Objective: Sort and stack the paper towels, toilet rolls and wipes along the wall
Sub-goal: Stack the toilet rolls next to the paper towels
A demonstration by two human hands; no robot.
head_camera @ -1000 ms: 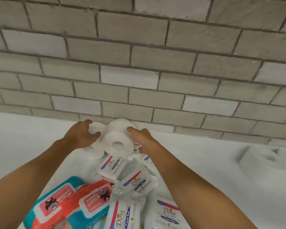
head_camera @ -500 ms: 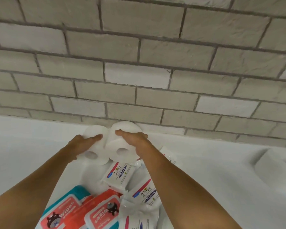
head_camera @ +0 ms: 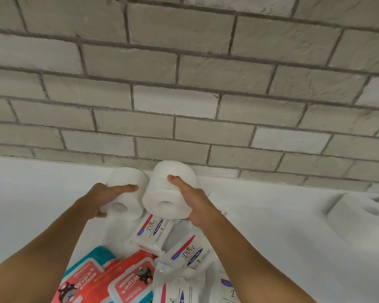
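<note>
Rolls side by side at wall edge: left grip (head_camera: 106, 199) holds left roll (head_camera: 127, 193), right grip (head_camera: 195, 203) right roll (head_camera: 169, 191)

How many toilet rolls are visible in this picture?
3. One in the left hand: left roll. One in the right hand: right roll. A third roll lies far right. Another may sit at the right edge.

Toilet rolls (head_camera: 170, 191): three, possibly a fourth at the right edge
Dove packs (head_camera: 150, 230): four
Wipes packs (head_camera: 129, 283): two
Hands (head_camera: 103, 196): two
</note>
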